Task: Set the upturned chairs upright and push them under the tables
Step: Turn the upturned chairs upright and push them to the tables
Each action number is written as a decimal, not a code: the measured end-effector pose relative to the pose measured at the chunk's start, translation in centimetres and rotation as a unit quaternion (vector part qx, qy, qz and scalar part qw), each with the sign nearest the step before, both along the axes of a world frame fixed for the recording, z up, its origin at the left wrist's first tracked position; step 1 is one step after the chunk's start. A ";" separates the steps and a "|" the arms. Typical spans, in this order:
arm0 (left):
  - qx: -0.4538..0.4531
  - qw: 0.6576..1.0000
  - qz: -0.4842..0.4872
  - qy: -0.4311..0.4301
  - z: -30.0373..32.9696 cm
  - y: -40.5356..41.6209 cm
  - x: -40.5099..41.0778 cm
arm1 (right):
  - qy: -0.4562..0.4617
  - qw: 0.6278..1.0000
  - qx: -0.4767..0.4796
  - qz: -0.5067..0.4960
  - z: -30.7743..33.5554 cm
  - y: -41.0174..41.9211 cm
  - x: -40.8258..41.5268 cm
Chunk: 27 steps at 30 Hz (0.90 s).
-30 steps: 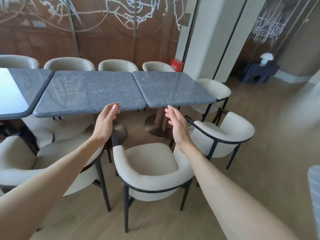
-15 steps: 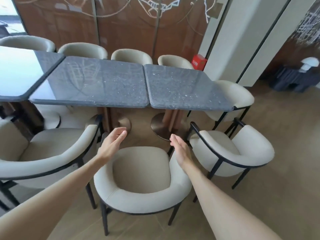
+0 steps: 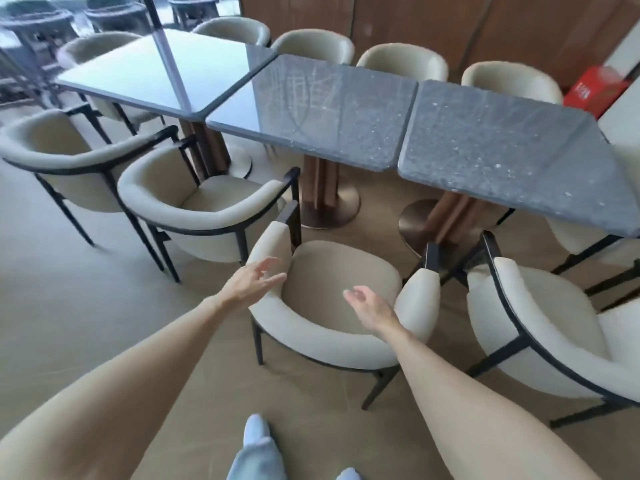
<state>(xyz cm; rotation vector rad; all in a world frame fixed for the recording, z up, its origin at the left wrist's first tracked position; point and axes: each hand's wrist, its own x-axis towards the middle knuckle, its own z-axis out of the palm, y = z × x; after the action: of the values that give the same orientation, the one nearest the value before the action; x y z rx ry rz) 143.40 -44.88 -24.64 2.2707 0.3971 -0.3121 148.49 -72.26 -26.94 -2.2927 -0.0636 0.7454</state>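
Note:
A cream round-backed chair [image 3: 322, 337] with black legs stands upright on the floor right in front of me, facing the dark stone tables [image 3: 485, 157] and pulled out from them. My left hand [image 3: 251, 282] hovers open at the chair's left arm, fingers spread, touching or nearly touching the padded rim. My right hand [image 3: 369, 306] is open above the seat, near the right side of the backrest, holding nothing. Three tables stand in a row; the middle one [image 3: 318, 109] is straight ahead.
Two more cream chairs [image 3: 204, 209] stand pulled out at the left and one [image 3: 554, 337] close on the right. Several chairs are tucked in along the far side. Bronze table pedestals [image 3: 325, 199] rise behind the chair. A red box [image 3: 595, 90] sits at the far right wall.
The view has tilted down and swung left. Both hands have dropped from table height to the chair's backrest and arms, and the chair now sits closer below me.

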 end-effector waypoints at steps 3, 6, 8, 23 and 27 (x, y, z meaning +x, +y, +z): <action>0.026 0.998 -0.047 0.034 -1.6 -1.5 0.0 | 0.008 0.999 -0.025 0.042 -2.5 0.4 -0.4; 0.056 0.990 -0.101 0.082 -5.1 -2.0 0.4 | 0.040 0.983 -0.131 0.125 -6.2 0.3 -1.6; 0.119 0.973 -0.164 0.108 -8.1 -2.3 0.8 | 0.051 0.956 -0.217 0.191 -8.3 0.0 -2.7; 0.362 0.817 -0.445 0.060 -18.6 -0.2 3.8 | 0.049 0.894 -0.412 0.169 -15.9 2.8 -2.1; 0.348 0.815 -0.463 0.028 -19.4 0.3 4.8 | 0.041 0.907 -0.388 0.160 -15.4 2.2 -1.3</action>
<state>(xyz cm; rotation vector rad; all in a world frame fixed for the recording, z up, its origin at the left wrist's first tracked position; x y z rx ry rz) 148.20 -44.62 -44.05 3.0422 -0.7566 -0.8268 147.19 -70.02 -42.37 -3.0455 -0.1227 1.1974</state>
